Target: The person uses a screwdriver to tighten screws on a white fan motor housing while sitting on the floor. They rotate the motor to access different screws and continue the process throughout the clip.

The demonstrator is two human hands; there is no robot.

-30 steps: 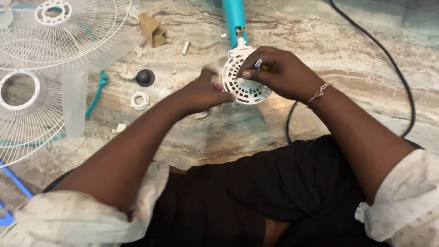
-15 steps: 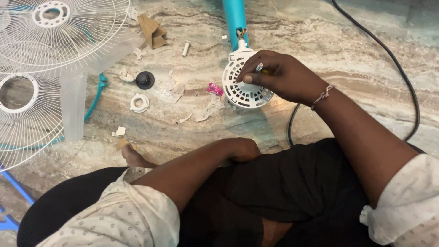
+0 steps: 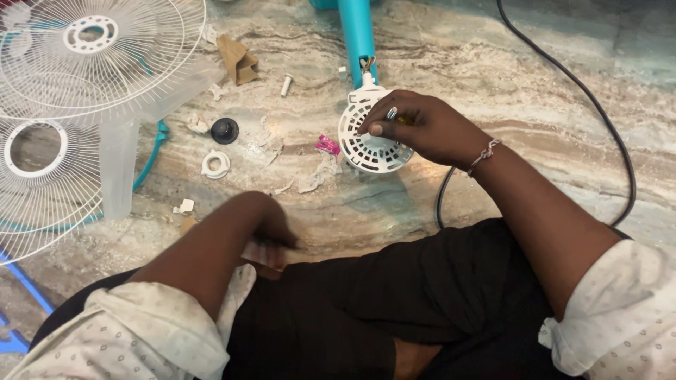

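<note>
Motor cover point(image 3: 370, 144), white, slotted, lies at teal pole point(image 3: 358, 35) end. R hand point(image 3: 422, 127) pinches its rim w/ fingertips. L hand point(image 3: 271, 236), blurred near lap; grip can't tell.

Blurred hand, covered housing, cropped guards

The left hand point(image 3: 271, 236) is motion-blurred near the lap, so its grip cannot be told. The right hand point(image 3: 422, 127) covers part of the white slotted housing point(image 3: 370, 144). The wire fan guards point(image 3: 63, 105) run off the left edge; the black cable point(image 3: 598, 119) leaves the top.
</note>
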